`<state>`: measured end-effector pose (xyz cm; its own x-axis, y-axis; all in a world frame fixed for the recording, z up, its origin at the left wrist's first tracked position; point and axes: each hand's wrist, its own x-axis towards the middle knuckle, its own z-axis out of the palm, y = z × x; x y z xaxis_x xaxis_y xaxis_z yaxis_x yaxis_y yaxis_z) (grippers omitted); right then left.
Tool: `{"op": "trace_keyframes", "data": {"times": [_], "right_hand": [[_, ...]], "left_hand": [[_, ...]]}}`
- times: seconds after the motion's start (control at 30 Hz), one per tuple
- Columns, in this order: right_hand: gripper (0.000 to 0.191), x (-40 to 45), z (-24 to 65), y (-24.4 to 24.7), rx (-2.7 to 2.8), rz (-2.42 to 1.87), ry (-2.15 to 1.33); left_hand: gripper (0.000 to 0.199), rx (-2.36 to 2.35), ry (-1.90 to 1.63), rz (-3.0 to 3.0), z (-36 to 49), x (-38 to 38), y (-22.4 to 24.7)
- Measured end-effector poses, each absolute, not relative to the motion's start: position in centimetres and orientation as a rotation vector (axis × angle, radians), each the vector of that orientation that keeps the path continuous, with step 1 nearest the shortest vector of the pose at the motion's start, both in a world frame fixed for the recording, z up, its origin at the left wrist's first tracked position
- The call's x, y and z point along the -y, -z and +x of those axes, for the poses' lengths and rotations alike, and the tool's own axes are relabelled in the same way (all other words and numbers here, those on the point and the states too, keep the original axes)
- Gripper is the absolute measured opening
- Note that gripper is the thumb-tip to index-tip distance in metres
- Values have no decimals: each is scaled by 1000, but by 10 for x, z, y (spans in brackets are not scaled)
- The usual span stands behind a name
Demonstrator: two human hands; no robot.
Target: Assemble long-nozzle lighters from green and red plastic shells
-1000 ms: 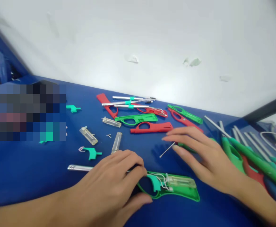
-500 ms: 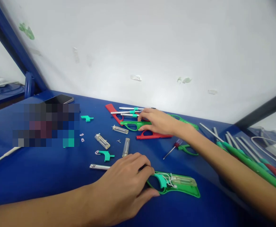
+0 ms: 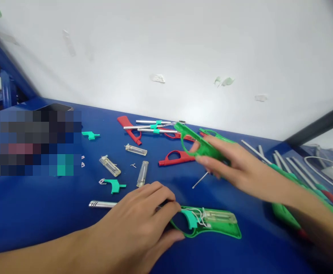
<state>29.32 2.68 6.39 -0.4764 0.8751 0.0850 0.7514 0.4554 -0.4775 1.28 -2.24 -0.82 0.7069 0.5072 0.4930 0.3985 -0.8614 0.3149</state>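
Blue cloth covers the table (image 3: 41, 220), with a white wall behind it.

Closest to us, the left hand (image 3: 138, 224) lies curled on the table. Its fingers and thumb pinch the front end of a green half-shell (image 3: 212, 227) that lies flat, open side up. Inside sit a teal trigger (image 3: 189, 219), thin white wires and a clear little tank. A shiny metal tube (image 3: 100, 204) pokes out from under the hand.

A bit farther, the right hand (image 3: 237, 167) is up in the air, fingers closed around a second green shell (image 3: 200, 144), which tilts up to the left.

This shell looks light, thin, stiff and smooth, so it might slip or bend. The thick grip end, where the fingers sit now, seems the best place to hold; the finger loop looks weaker.

Past that lie a red shell (image 3: 180, 156), a thin pin (image 3: 200, 180), clear tanks (image 3: 142, 173) and a loose teal trigger (image 3: 114, 185). Farthest back are metal tubes (image 3: 152, 127) by the wall.
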Motion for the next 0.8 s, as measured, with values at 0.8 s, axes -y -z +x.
{"op": "trace_keyframes", "data": {"times": [0.8], "right_hand": [[45, 1, 315, -36, 2126, -1432, -930]], "left_hand": [[26, -822, -1095, 2774, 13, 19, 31]]}}
